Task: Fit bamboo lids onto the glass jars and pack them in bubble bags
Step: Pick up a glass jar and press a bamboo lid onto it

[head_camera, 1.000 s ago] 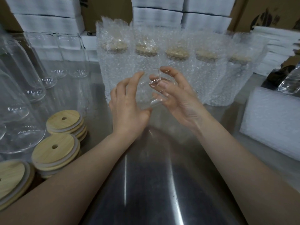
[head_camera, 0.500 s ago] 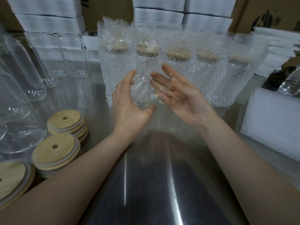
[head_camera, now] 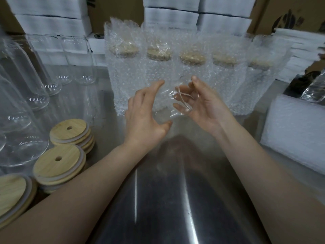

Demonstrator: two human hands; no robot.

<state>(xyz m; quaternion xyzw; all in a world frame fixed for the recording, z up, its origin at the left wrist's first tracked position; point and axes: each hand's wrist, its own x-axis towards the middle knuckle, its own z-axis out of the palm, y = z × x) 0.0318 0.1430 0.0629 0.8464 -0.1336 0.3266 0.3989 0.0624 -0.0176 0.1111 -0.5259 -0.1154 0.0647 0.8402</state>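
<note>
A clear glass jar lies on its side in the air between my hands, above the steel table. My left hand grips its body, fingers over the top and thumb underneath. At the open mouth end, my right hand cups the rim, with the thumb raised above it and the fingers showing through the glass. Stacks of bamboo lids with a centre hole sit at the left. Several lidded jars in bubble bags stand in a row just behind my hands.
Several empty glass jars crowd the left side. A pile of flat bubble bags lies at the right edge. White boxes and cardboard line the back.
The jar has turned between my hands, so its mouth now faces my right palm. My right fingers uncurled, then settled round the rim. The left hand stays on the jar's body.
</note>
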